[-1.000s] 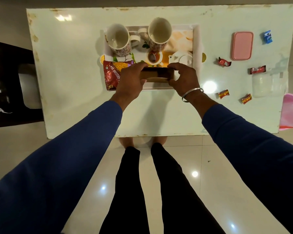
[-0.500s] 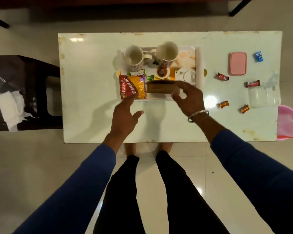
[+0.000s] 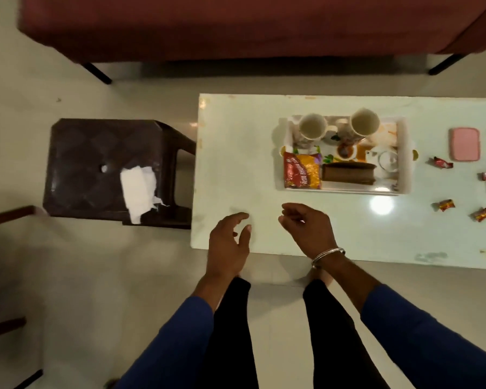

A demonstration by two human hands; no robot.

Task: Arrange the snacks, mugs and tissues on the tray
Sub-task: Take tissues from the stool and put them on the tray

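We see tray [image 3: 406,153] mid-table [image 3: 236,164]; bare tabletop left of tray. Left hand [image 3: 229,244], right hand [image 3: 306,228] near tray's front edge, fingers loose, holding nothing. Stool [image 3: 96,153] with tissues [image 3: 138,189] far left of tray.

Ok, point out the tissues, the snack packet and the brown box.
tissues [image 3: 139,189], head view, middle of the white sheets on the stool.
snack packet [image 3: 302,170], head view, centre of the red-and-yellow wrapper.
brown box [image 3: 348,172], head view, middle of its top face.

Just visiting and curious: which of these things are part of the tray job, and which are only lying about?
Part of the job: tray, two mugs, snack packet, brown box, tissues on the stool.
Lying about: pink lid, wrapped sweets, sofa.
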